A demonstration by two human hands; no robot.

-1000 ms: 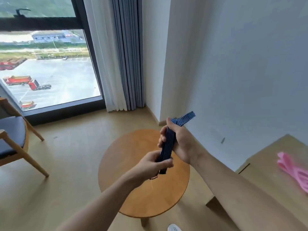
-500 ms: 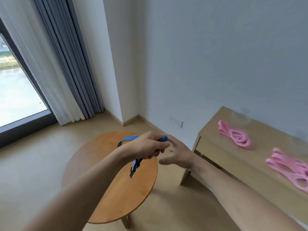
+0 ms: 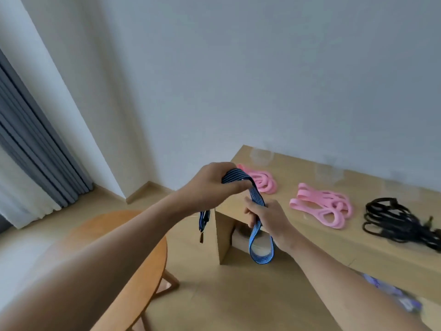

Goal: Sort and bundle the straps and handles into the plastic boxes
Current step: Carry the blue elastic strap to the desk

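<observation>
Left hand (image 3: 210, 185), right hand (image 3: 266, 217) grip blue strap (image 3: 255, 195), fingers (image 3: 235, 186) curled. I see pink straps (image 3: 334, 209), black straps (image 3: 386, 220) on surface (image 3: 296, 232), 3 o'clock.

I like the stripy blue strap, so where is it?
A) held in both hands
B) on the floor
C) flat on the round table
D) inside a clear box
A: the left hand and the right hand both grip the blue strap, and its loop hangs in the air.
</observation>
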